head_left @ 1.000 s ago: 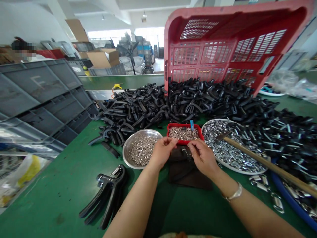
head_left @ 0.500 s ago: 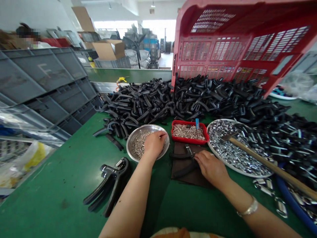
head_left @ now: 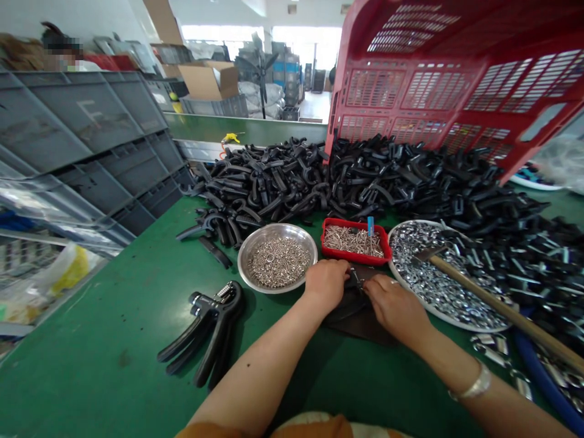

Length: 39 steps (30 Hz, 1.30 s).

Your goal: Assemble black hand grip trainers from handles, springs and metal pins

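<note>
Both hands are together over a dark brown, soft-looking rectangular mat (head_left: 365,325) which lies flat on the green table top (head_left: 114,347). On this mat, between the two hands, lies a black plastic handle piece (head_left: 354,281), narrow and curved, with a matt surface.

The left hand (head_left: 326,283) is curled with the knuckles up. Its fingertips are hidden under the hand at the left end of the piece, so I cannot tell if they pinch anything. The right hand (head_left: 395,307) has its thumb and forefinger brought narrow, closed on the right end of the piece. A thin silver metal bracelet (head_left: 472,386) is on the right wrist.

Just behind the hands stand three containers in a row:
- a round shiny steel bowl (head_left: 246,255) full of small metal rings;
- a small red rectangular plastic tray (head_left: 326,246) with thin metal pins;
- a wide round metal plate (head_left: 401,277) heaped with bright stamped metal parts.

A hammer with a long wooden handle (head_left: 502,310) rests across this plate. Behind them spreads a big heap of black curved plastic handles (head_left: 365,182), and a red perforated plastic crate (head_left: 456,79) is tilted over it. Left of the hands lies an assembled black hand gripper with a steel spring (head_left: 210,328). Grey ribbed plastic crates (head_left: 91,140) are stacked at the far left.
</note>
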Motion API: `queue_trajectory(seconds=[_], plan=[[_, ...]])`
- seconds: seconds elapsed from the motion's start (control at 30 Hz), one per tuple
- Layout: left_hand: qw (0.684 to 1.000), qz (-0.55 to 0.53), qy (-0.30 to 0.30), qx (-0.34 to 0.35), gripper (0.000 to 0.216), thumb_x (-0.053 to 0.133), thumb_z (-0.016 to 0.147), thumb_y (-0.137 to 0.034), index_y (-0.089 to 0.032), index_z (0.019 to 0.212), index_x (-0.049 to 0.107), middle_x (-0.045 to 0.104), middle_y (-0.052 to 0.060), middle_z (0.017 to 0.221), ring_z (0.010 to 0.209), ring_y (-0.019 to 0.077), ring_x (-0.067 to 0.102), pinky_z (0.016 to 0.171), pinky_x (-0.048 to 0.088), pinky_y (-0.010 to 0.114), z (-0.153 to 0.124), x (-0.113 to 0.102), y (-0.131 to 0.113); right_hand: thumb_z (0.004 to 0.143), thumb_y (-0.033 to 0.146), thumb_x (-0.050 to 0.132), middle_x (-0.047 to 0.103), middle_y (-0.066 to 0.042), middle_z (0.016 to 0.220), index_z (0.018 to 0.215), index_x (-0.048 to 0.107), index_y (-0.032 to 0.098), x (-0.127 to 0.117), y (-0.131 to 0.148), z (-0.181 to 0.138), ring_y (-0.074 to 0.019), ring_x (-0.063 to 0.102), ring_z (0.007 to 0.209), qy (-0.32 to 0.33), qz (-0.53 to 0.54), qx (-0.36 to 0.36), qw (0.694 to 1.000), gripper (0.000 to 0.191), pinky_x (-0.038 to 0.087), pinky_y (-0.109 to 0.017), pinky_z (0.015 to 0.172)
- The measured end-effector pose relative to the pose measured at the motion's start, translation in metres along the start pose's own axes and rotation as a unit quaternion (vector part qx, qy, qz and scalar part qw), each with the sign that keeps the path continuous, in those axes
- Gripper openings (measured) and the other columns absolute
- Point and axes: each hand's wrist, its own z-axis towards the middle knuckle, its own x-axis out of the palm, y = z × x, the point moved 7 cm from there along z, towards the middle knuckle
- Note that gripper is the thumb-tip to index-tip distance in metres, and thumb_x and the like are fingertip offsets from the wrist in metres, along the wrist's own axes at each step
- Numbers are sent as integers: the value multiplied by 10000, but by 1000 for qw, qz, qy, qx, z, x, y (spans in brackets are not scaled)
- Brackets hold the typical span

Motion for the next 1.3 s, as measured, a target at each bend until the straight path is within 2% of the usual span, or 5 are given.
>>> queue_trajectory(seconds=[0.23, 0.53, 0.83, 1.03, 1.3], plan=[[999, 29, 20, 5, 169, 455, 845, -318, -255, 898, 602, 609, 13, 875, 830, 171, 565, 697, 435, 274, 0, 6, -2, 861, 200, 345, 542, -82, 835, 854, 538, 138, 1, -6, 11, -164, 537, 757, 59, 117, -27, 991, 203, 393, -275, 685], [999, 17, 43, -7, 220, 400, 869, -295, -264, 933, 609, 605, 22, 913, 846, 168, 576, 704, 435, 273, -2, 9, -1, 845, 206, 356, 579, -69, 829, 810, 555, 165, -6, -3, 29, -159, 559, 754, 183, 107, -85, 973, 206, 370, -250, 639], [999, 7, 30, -16, 200, 411, 864, -290, -238, 930, 592, 609, 31, 894, 825, 176, 579, 689, 439, 283, -2, 5, 0, 789, 231, 439, 628, -39, 710, 687, 575, 185, -2, -6, 50, -148, 565, 652, 252, 116, -46, 960, 176, 328, -239, 541], [1000, -7, 13, -16, 179, 463, 843, -342, -239, 909, 595, 579, 23, 910, 882, 169, 550, 708, 426, 266, -3, 4, -1, 802, 215, 413, 623, -77, 782, 775, 577, 171, -8, -2, 40, -181, 579, 689, 176, 26, -7, 984, 172, 324, -262, 544], [1000, 11, 5, -15, 208, 486, 825, -381, -217, 904, 585, 567, 32, 919, 877, 169, 547, 720, 421, 269, -2, 11, -3, 865, 216, 332, 539, -90, 839, 851, 548, 132, 1, 1, 11, -172, 539, 752, 31, 49, -28, 998, 233, 386, -267, 646]])
